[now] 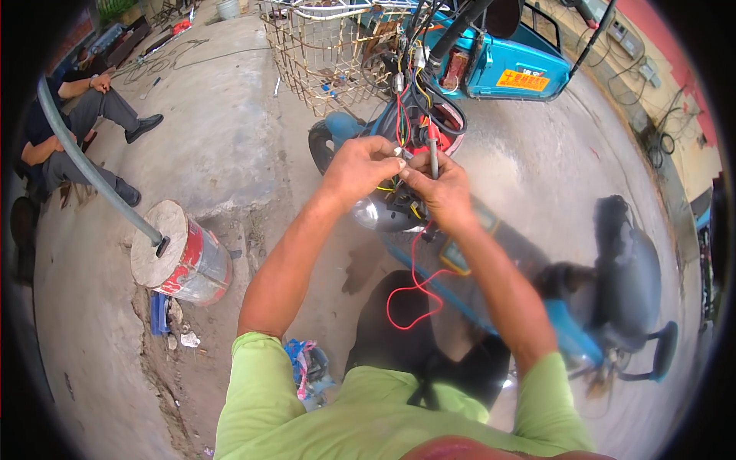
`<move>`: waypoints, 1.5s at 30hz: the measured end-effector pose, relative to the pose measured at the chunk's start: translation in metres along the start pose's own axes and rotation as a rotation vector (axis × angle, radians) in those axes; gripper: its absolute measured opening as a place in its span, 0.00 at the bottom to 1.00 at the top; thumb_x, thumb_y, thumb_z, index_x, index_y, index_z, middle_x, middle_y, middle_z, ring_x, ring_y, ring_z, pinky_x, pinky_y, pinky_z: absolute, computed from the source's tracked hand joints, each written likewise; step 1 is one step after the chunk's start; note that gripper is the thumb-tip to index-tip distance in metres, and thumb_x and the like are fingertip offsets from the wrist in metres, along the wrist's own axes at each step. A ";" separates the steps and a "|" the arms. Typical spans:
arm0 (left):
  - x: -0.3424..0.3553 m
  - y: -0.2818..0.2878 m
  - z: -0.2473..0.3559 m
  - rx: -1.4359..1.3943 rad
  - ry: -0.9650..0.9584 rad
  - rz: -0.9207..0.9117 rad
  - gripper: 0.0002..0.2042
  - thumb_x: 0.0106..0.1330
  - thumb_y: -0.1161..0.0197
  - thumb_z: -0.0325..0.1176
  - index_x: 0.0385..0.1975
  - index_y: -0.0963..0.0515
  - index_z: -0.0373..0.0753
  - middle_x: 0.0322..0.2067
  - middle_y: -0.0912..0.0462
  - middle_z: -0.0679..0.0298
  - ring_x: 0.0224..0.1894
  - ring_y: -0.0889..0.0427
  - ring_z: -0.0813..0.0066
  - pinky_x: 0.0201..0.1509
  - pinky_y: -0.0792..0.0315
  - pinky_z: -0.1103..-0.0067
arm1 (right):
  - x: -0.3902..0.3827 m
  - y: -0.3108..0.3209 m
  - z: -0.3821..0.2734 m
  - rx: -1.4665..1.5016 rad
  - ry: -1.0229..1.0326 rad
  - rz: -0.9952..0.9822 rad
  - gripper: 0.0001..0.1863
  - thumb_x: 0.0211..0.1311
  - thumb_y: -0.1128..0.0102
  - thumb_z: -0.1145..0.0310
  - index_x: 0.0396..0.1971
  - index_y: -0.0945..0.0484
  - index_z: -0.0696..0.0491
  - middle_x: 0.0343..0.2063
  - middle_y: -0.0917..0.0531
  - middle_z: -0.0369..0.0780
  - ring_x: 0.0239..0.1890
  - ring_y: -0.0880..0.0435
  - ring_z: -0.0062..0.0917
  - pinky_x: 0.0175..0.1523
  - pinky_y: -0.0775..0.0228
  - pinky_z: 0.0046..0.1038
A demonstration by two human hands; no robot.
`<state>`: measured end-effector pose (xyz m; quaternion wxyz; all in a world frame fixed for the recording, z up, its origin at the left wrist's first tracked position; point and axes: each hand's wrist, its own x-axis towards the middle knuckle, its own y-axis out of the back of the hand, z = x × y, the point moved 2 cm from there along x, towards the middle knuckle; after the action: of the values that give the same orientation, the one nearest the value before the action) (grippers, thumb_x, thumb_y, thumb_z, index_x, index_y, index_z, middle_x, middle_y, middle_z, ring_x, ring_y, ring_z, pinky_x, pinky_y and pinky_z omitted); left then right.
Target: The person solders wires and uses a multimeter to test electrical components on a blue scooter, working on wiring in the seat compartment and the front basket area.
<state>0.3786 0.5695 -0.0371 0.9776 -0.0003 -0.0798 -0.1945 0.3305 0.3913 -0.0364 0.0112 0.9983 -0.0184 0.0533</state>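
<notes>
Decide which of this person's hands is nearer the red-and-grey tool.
Right. The right hand holds the tool; the left hand is to the tool's left, not holding it.

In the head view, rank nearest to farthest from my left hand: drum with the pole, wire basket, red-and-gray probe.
1. Red-and-gray probe, in your right hand.
2. Wire basket, ahead.
3. Drum, on the ground, left.

The basket (330, 57) is rough, rust-stained metal wire. Right of it, blue bodywork (491, 65) looks smooth and glossy; below it, the red lead (418, 286) looks plastic-coated, the green shirt (353, 414) matt cloth.
</notes>
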 end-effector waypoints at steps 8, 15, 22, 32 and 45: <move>-0.003 -0.002 0.004 -0.029 0.026 0.042 0.10 0.68 0.30 0.33 0.39 0.17 0.31 0.31 0.16 0.66 0.33 0.19 0.81 0.38 0.25 0.80 | -0.001 -0.010 0.002 0.031 0.003 0.008 0.11 0.61 0.27 0.72 0.40 0.19 0.57 0.30 0.14 0.35 0.31 0.18 0.17 0.39 0.25 0.22; 0.000 0.005 0.008 0.216 -0.029 0.050 0.10 0.69 0.33 0.32 0.36 0.18 0.29 0.29 0.15 0.64 0.31 0.19 0.81 0.36 0.25 0.78 | 0.006 -0.011 0.003 -0.007 0.013 0.024 0.11 0.60 0.26 0.71 0.38 0.20 0.56 0.30 0.15 0.35 0.31 0.19 0.16 0.36 0.27 0.22; -0.005 0.006 0.019 0.454 -0.106 0.148 0.10 0.65 0.36 0.32 0.36 0.18 0.30 0.24 0.16 0.59 0.27 0.19 0.78 0.33 0.25 0.74 | 0.003 -0.019 -0.004 -0.073 0.014 -0.012 0.09 0.60 0.28 0.71 0.36 0.19 0.58 0.28 0.16 0.34 0.30 0.21 0.15 0.36 0.28 0.22; -0.005 0.003 0.014 0.378 -0.119 0.107 0.09 0.67 0.39 0.31 0.38 0.22 0.29 0.26 0.18 0.61 0.30 0.21 0.78 0.34 0.27 0.73 | 0.000 -0.012 -0.018 -0.074 -0.016 -0.033 0.09 0.63 0.31 0.70 0.38 0.19 0.58 0.26 0.18 0.34 0.27 0.22 0.16 0.33 0.31 0.23; 0.000 0.000 0.006 0.541 -0.387 0.355 0.08 0.64 0.36 0.28 0.38 0.22 0.31 0.29 0.18 0.52 0.29 0.19 0.66 0.36 0.25 0.69 | 0.007 -0.013 -0.014 0.040 -0.094 -0.113 0.11 0.63 0.32 0.69 0.41 0.17 0.59 0.26 0.19 0.33 0.27 0.23 0.16 0.32 0.32 0.24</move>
<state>0.3781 0.5695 -0.0308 0.9278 0.2072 -0.3102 0.0098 0.3368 0.4044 -0.0216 -0.0066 0.9992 0.0385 0.0061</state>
